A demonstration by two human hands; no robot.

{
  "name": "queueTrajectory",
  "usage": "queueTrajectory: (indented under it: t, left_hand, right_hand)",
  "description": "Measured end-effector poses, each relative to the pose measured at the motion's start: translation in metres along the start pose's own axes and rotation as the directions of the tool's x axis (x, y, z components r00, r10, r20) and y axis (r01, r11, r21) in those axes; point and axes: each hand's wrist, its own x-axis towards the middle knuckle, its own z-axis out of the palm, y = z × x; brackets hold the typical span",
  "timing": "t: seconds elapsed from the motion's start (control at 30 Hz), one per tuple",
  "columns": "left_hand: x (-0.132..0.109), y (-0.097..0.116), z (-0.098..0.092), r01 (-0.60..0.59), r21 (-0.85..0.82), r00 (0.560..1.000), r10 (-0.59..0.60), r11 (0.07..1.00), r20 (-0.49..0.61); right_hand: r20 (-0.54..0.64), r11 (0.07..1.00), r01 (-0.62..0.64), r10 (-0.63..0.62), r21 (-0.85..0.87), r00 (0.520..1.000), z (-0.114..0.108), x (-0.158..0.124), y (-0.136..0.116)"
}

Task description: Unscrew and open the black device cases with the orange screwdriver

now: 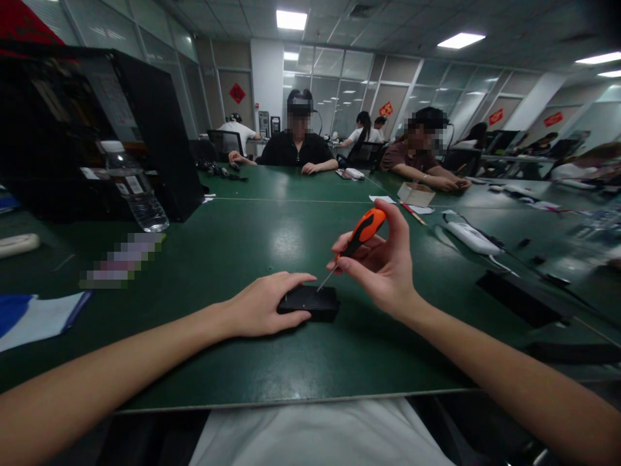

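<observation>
A small black rectangular box (310, 301) lies on the green tabletop in front of me. My left hand (272, 303) grips its left end, thumb along the near side and fingers along the far side. In my right hand (383, 265) is an orange and black screwdriver (365, 228), tilted, its handle pinched between thumb and fingers. The thin metal shaft slants down to the left, and its tip meets the top of the box near the middle. Whether a screw sits under the tip is too small to tell.
A water bottle (134, 186) stands tilted-looking beside a black cabinet (145, 123) at left. To the right lie a white power strip (471, 237) with cables and a long black piece (521, 299). A small open box (416, 194) sits farther back. Two people sit across the table (233, 226).
</observation>
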Motion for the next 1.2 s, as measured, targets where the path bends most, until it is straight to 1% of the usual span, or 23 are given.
queueTrajectory:
  t: [0.07, 0.23, 0.57, 0.7, 0.8, 0.9, 0.97, 1.03, 1.13, 1.2]
  left_hand:
    - [0.0, 0.0, 0.0, -0.008, 0.011, 1.0, 0.008, 1.0, -0.002]
    - [0.0, 0.001, 0.0, -0.04, -0.017, 0.999, 0.039, 0.999, -0.018]
    - [0.001, 0.002, 0.0, -0.036, -0.007, 0.999, 0.036, 0.999, -0.002]
    - [0.001, 0.002, -0.001, -0.04, -0.021, 0.999, 0.039, 0.999, -0.014]
    - [0.001, 0.002, 0.0, -0.044, -0.026, 0.999, 0.044, 0.999, -0.018]
    - [0.001, 0.001, 0.001, -0.054, -0.021, 0.998, 0.054, 0.998, -0.029]
    - [0.001, 0.0, 0.001, -0.057, -0.023, 0.998, 0.056, 0.998, -0.037]
    - [0.001, 0.0, 0.001, -0.055, -0.026, 0.998, 0.054, 0.998, -0.03]
    - [0.001, 0.001, 0.0, -0.048, -0.031, 0.999, 0.048, 0.998, -0.014]
    - [0.0, 0.001, 0.0, -0.038, -0.026, 0.999, 0.038, 0.999, -0.012]
  right_hand:
    - [-0.014, 1.0, -0.028, 0.028, 0.006, 0.999, 0.007, -0.004, -0.001]
    - [0.014, 0.999, -0.044, 0.044, -0.001, 0.999, 0.017, -0.012, 0.002]
    - [0.006, 1.0, 0.012, -0.012, -0.022, 1.0, 0.015, -0.014, 0.003]
    - [0.048, 0.999, -0.007, 0.009, -0.049, 0.999, 0.014, -0.011, 0.003]
    - [0.08, 0.997, 0.028, -0.022, -0.075, 0.997, 0.012, -0.007, -0.001]
    - [0.172, 0.993, 0.073, -0.056, -0.098, 0.984, 0.009, 0.001, -0.01]
    - [0.259, 0.984, 0.093, -0.052, -0.149, 0.964, 0.007, 0.01, -0.018]
    - [0.323, 0.958, 0.146, -0.061, -0.247, 0.944, 0.004, 0.022, -0.027]
    - [0.378, 0.857, 0.257, -0.079, -0.447, 0.922, 0.001, 0.045, -0.04]
    - [0.431, 0.779, 0.315, -0.063, -0.543, 0.9, -0.001, 0.06, -0.049]
